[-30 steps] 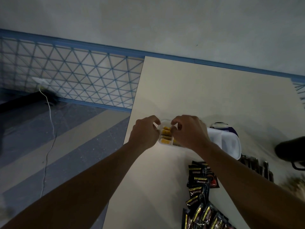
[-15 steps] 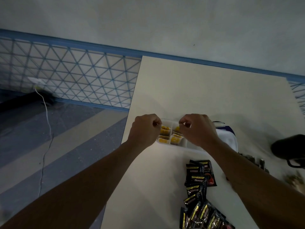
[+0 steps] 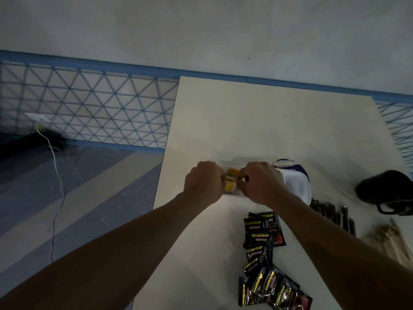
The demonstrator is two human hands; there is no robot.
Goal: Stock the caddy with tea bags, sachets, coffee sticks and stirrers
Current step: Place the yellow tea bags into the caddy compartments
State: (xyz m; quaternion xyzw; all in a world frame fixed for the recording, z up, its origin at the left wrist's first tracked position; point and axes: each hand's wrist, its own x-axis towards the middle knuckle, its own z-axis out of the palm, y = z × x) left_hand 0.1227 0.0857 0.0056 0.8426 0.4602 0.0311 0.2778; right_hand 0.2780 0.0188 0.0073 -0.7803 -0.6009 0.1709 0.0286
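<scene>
A white plastic caddy lies on the pale table, its left end filled with yellow tea bags. My left hand and my right hand hover over that end with fingers curled, their tips meeting on the tea bags and pinching them. The hands hide most of the caddy's left and middle compartments. Black sachets lie in a loose row nearer to me, under my right forearm. Dark coffee sticks and wooden stirrers lie to the right.
A black mug stands at the right edge. A purple and white container sits just behind the caddy. The table's left edge drops to a tiled floor with a white cable. A wall backs the table.
My hands, half a second ago apart at the caddy's left end, have drawn together over the tea bags. The view has shifted slightly.
</scene>
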